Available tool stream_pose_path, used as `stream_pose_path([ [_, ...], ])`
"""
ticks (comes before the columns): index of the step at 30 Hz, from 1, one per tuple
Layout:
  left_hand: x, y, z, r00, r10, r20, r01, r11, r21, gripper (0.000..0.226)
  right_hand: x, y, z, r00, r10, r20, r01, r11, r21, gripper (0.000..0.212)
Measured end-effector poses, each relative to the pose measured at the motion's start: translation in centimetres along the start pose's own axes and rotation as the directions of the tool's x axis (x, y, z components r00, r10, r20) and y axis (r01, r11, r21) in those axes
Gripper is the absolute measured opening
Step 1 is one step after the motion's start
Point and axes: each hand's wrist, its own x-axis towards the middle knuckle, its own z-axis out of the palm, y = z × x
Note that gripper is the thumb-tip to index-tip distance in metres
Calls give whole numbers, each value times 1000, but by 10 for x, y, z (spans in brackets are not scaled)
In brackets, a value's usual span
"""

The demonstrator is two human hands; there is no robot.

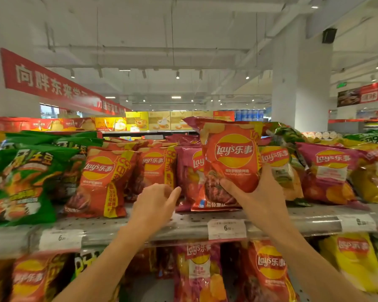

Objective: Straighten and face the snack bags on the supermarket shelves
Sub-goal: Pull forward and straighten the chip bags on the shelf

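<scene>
My right hand (256,194) grips an orange-red chip bag (229,158) by its lower right part and holds it upright, front facing me, over the shelf's front edge. A magenta chip bag (187,171) stands just behind it. My left hand (156,200) hovers to the left of the held bag, fingers relaxed and pointing toward the shelf, holding nothing. Two more orange-red bags (100,182) lean on the shelf left of my left hand. Further left stand green bags (22,182).
The metal shelf (183,223) carries price tags (227,229) on its front rail. Magenta and yellow bags (327,173) fill the shelf to the right. A lower shelf holds more chip bags (268,271). A white pillar (301,83) rises behind on the right.
</scene>
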Motion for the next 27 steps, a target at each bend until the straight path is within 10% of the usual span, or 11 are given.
stream_pose_path([
  [7,-44,-56,-57,992,105,67,-125,862,491,52,-6,-44,80,995,-1,102,9,997,-78,100],
  [27,-46,-77,-49,975,212,-65,-153,854,497,31,-20,-60,167,905,204,373,-29,905,-424,121],
])
